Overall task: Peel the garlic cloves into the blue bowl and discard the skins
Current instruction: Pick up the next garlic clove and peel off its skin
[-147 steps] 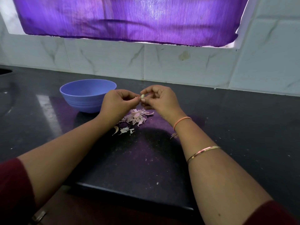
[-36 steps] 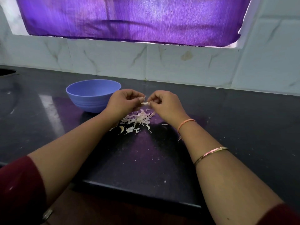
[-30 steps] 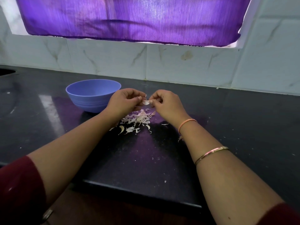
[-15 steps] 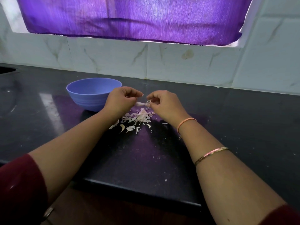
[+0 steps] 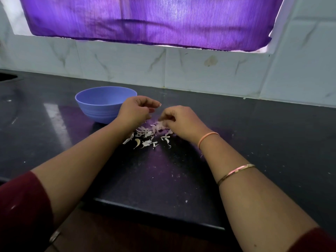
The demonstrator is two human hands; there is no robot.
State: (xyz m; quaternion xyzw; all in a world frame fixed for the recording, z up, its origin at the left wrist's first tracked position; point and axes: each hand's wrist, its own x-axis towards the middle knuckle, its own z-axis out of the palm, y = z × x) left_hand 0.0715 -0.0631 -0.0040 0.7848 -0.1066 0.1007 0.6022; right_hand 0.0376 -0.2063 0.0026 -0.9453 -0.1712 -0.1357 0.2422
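Blue bowl (image 5: 101, 106) stands on the counter (image 5: 272, 135), just beside my left hand (image 5: 135, 111): fingers curled, contents not discernible. My right hand (image 5: 181, 121), fingers curled, contacts the garlic skins (image 5: 147, 135); grip indeterminate.

Purple curtain (image 5: 151, 20) glows above white marble-tiled wall (image 5: 127, 66), black countertop (image 5: 272, 133).

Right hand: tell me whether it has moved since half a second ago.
Yes. The right hand has dropped down to the skin pile, parting from the left hand.
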